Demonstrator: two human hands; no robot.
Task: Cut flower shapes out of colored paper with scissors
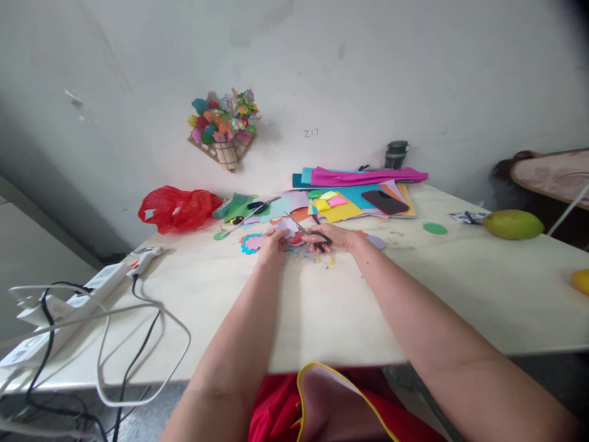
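Near the middle of the table, my left hand (pixel 275 239) pinches a pale lilac paper piece (pixel 288 228) with a scalloped edge. My right hand (pixel 332 237) is closed round the dark handles of a pair of scissors (pixel 323 240), whose blades point up and left beside the lilac paper. A blue scalloped ring with a pink centre (pixel 253 243) lies left of my left hand. Under and between the hands are a red paper piece and small coloured scraps (pixel 329 264). A lilac paper disc (pixel 377 242) rests just right of my right hand.
Behind the hands lie coloured sheets (pixel 350 210), a phone (pixel 385 202) and other scissors (pixel 263 205). A red plastic bag (pixel 177 209) is at the back left, a power strip (pixel 69 313) with cables at the left. A green-yellow fruit (pixel 513 224) sits right, near a green disc (pixel 435 228).
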